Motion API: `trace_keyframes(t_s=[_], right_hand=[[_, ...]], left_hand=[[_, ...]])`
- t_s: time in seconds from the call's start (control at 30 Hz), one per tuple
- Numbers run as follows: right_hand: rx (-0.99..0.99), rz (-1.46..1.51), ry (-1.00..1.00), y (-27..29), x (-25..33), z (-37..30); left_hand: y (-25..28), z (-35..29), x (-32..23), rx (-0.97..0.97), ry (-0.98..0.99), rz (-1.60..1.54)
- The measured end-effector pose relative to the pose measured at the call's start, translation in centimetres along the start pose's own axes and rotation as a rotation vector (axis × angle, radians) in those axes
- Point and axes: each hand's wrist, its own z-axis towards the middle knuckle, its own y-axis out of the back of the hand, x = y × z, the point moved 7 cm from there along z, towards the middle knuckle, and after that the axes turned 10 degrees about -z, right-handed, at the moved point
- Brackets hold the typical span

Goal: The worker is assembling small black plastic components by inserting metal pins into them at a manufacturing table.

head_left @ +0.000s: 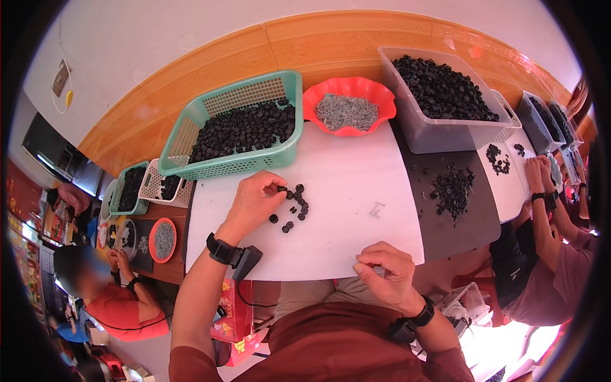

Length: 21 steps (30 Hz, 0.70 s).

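Note:
My left hand [256, 198] is above the white sheet [331, 248], thumb and forefinger pinched on a small black round part [281, 189]. Just right of those fingertips, a loose cluster of similar black knob-like parts [304, 207] lies on the sheet. My right hand [389, 274] hovers over the sheet's near right edge, its thumb and forefinger pressed together. A thin pale tip shows at these fingers, too small to name. Each wrist wears a dark strap with a black box.
Behind the sheet stand a green basket [289, 156] of black parts, a red scalloped bowl [347, 132] of grey metal pins and a clear bin [439, 137] of black parts. A black mat [471, 223] with a pile lies right. People work on both sides.

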Motion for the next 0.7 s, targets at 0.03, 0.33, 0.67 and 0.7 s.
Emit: trace_keyframes(t_s=[0.03, 0.33, 0.67, 0.7], right_hand=[[-0.001, 0.004, -0.003, 0.0, -0.1, 0.0], [-0.017, 0.027, -0.019, 0.2, -0.3, -0.2], [-0.029, 0.03, -0.014, 0.2, -0.6, -0.2], [-0.029, 0.03, -0.012, 0.2, -0.6, -0.2]], left_hand=[[0.1, -0.1, 0.0, 0.0, 0.001, 0.001], [0.2, -0.6, 0.8, 0.066, 0.093, 0.07], [1.1, -1.1, 0.5, 0.026, 0.075, 0.125], [1.1, -1.1, 0.3, 0.027, 0.056, 0.135]])
